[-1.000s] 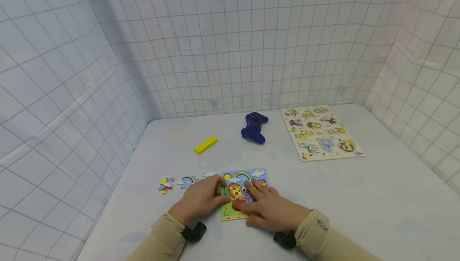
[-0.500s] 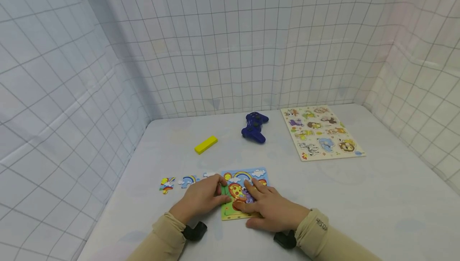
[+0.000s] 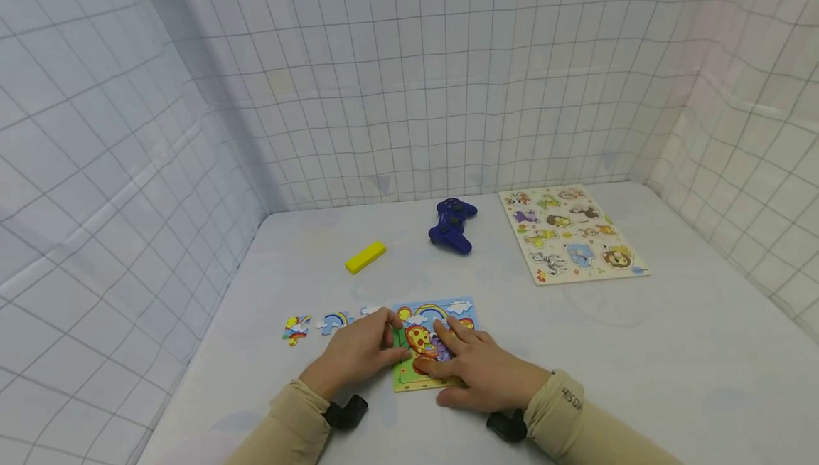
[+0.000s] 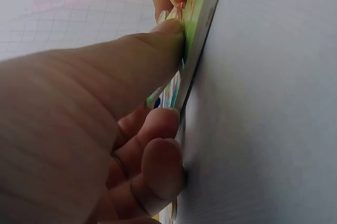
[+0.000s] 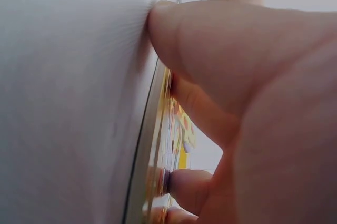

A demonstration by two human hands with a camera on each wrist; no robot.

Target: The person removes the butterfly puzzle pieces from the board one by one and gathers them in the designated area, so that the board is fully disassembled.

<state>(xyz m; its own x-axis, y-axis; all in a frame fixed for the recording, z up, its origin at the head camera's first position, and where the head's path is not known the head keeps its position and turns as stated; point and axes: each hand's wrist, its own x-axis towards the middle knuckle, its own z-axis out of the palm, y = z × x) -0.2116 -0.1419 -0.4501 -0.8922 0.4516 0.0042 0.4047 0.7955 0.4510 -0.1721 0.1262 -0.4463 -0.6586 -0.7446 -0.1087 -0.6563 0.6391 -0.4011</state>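
A small jigsaw puzzle [image 3: 417,343] with a rainbow, a sun and a purple figure lies in its tray-like board in front of me. At its left side is my left hand [image 3: 358,351], its thumb pressing on the green border and its other fingers bent beside the edge, low against the table in the left wrist view. My right hand [image 3: 483,372] spreads its fingers over the puzzle's right half and covers part of the picture. Those fingertips press down on the pieces, while the thumb touches the table by the front edge in the right wrist view.
Loose puzzle pieces lie left of the board: a sun piece [image 3: 296,328], a rainbow piece [image 3: 335,322] and a cloud piece [image 3: 369,311] partly behind the left hand. Farther back are a yellow block [image 3: 365,257], a blue game controller [image 3: 452,225] and an animal puzzle board [image 3: 572,234].
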